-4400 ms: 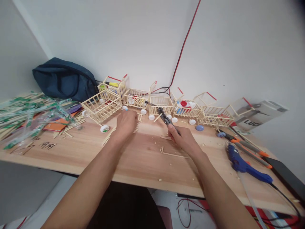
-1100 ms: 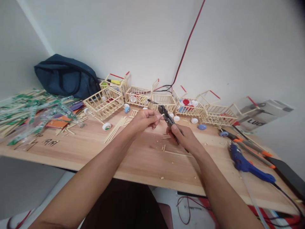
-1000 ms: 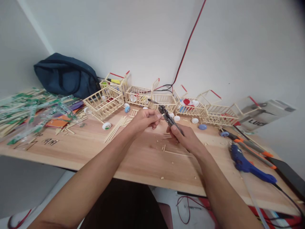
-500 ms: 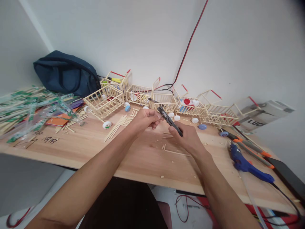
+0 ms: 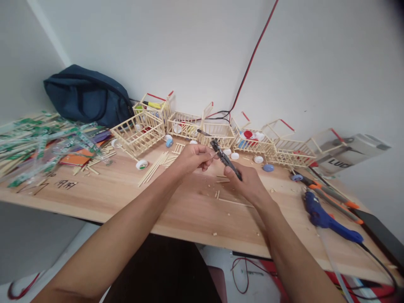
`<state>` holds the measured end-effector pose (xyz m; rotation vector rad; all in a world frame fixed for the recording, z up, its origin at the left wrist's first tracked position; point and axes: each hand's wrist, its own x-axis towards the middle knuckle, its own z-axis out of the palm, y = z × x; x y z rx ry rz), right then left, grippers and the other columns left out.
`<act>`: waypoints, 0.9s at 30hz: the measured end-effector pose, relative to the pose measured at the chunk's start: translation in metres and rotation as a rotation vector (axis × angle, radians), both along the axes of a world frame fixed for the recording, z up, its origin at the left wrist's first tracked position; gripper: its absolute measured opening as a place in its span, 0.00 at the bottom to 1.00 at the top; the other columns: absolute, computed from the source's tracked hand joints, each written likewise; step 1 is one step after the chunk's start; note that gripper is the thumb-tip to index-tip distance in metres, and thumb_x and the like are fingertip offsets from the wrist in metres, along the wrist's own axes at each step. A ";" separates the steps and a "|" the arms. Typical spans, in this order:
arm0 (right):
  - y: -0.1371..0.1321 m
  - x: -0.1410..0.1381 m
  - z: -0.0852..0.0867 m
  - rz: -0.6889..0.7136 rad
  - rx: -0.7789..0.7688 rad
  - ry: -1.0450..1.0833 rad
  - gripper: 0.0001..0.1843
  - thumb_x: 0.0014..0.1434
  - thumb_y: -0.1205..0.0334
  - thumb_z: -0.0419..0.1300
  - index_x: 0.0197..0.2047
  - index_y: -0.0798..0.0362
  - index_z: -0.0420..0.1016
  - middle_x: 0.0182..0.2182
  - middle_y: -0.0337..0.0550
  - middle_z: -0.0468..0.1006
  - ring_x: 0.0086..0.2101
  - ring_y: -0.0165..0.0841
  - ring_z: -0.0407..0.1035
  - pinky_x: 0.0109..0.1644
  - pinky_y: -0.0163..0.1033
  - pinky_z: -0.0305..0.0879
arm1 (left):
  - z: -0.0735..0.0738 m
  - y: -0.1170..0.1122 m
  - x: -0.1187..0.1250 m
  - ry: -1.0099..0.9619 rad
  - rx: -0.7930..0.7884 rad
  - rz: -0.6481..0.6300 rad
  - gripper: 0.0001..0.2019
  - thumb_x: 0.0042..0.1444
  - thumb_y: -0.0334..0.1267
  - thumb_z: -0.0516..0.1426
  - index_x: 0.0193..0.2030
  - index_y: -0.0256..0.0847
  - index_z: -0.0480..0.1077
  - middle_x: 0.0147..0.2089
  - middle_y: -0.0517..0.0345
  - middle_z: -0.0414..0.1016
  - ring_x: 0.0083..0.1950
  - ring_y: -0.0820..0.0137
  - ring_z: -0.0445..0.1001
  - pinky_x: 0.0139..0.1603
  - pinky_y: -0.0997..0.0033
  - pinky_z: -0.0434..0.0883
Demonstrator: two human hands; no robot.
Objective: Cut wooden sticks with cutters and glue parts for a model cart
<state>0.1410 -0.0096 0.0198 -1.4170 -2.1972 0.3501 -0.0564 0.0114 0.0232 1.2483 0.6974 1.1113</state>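
Observation:
My right hand (image 5: pixel 248 181) is wrapped round a black utility knife (image 5: pixel 224 158), its thumb along the handle. The knife slants up and to the left, with a thin dark tip reaching past my left fingers. My left hand (image 5: pixel 197 158) is closed in a pinch right beside the knife. Something small and thin seems to lie between its fingertips, but I cannot make it out. Thin wooden sticks (image 5: pixel 153 169) lie on the table to the left of my hands, with a small ladder-like stick frame (image 5: pixel 178 149) beyond them. Cut pieces of stick (image 5: pixel 235 202) lie below the knife.
Several small stick-built carts (image 5: pixel 140 130) with bottle-cap wheels line the wall. A blue bag (image 5: pixel 90 99) and wrapped chopsticks (image 5: pixel 41 136) are at left. On the right lie a blue glue gun (image 5: pixel 331 221), orange-handled pliers (image 5: pixel 337 200) and a grey-white box (image 5: pixel 350 155).
Both hands keep nearly the same place. The knife has turned slightly in my right hand; the left fingers still pinch beside it.

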 end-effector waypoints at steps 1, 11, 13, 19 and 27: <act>0.000 0.000 0.000 0.000 0.003 0.000 0.29 0.62 0.37 0.44 0.24 0.52 0.62 0.19 0.37 0.64 0.23 0.30 0.57 0.27 0.35 0.47 | 0.000 0.000 0.000 0.004 -0.002 -0.001 0.10 0.52 0.39 0.60 0.27 0.32 0.71 0.19 0.62 0.64 0.20 0.80 0.60 0.24 0.77 0.58; -0.001 0.000 -0.001 -0.045 0.020 -0.070 0.27 0.61 0.36 0.44 0.27 0.51 0.60 0.21 0.37 0.65 0.24 0.31 0.59 0.28 0.35 0.48 | 0.001 0.001 0.000 0.008 0.027 0.011 0.10 0.52 0.37 0.58 0.23 0.34 0.67 0.19 0.62 0.64 0.21 0.80 0.61 0.24 0.77 0.59; -0.001 0.001 -0.001 -0.068 0.047 -0.090 0.27 0.61 0.36 0.45 0.26 0.51 0.59 0.20 0.37 0.63 0.23 0.31 0.58 0.28 0.35 0.48 | 0.002 0.000 0.000 0.012 0.034 0.009 0.10 0.52 0.36 0.58 0.23 0.35 0.67 0.19 0.62 0.64 0.21 0.80 0.60 0.24 0.77 0.58; -0.002 0.000 0.000 -0.110 0.091 -0.064 0.28 0.59 0.35 0.48 0.22 0.51 0.58 0.17 0.36 0.60 0.22 0.29 0.55 0.27 0.35 0.46 | 0.001 0.000 0.000 0.013 0.053 0.010 0.12 0.52 0.40 0.60 0.23 0.34 0.67 0.19 0.62 0.64 0.21 0.80 0.60 0.24 0.77 0.57; 0.007 0.000 -0.009 0.052 -0.434 0.485 0.36 0.58 0.29 0.40 0.25 0.54 0.68 0.14 0.36 0.62 0.16 0.27 0.57 0.20 0.34 0.54 | 0.000 0.004 -0.002 0.007 0.098 0.072 0.14 0.52 0.46 0.61 0.32 0.35 0.69 0.23 0.62 0.66 0.23 0.80 0.62 0.26 0.78 0.61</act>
